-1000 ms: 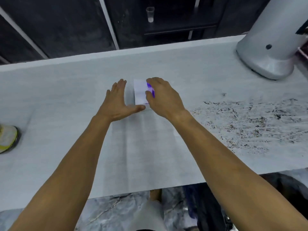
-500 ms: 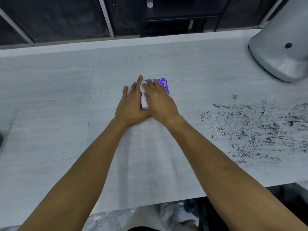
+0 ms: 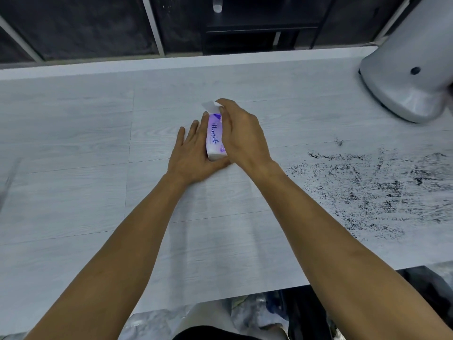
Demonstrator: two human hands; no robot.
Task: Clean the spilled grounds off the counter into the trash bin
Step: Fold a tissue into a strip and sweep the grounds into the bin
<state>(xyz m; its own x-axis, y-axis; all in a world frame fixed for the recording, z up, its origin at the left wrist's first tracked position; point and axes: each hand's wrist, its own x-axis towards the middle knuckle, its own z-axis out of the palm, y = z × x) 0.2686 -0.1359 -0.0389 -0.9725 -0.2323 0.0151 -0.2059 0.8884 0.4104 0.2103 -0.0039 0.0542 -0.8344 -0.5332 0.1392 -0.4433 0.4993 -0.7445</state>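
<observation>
Seemingly one tissue pack (image 3: 214, 137), two hands.

Grey rounded appliance base (image 3: 408, 82) at far right, clear glass (image 3: 217, 4) on dark shelf (image 3: 259, 28) behind

I'm looking down on a pale wood-grain counter (image 3: 73, 182). Dark spilled grounds (image 3: 372, 190) are smeared across its surface at about three o'clock. A grey rounded appliance base (image 3: 404, 87) stands at two o'clock. A white-and-purple tissue pack (image 3: 214, 138) sits at centre, well apart from the base.
</observation>
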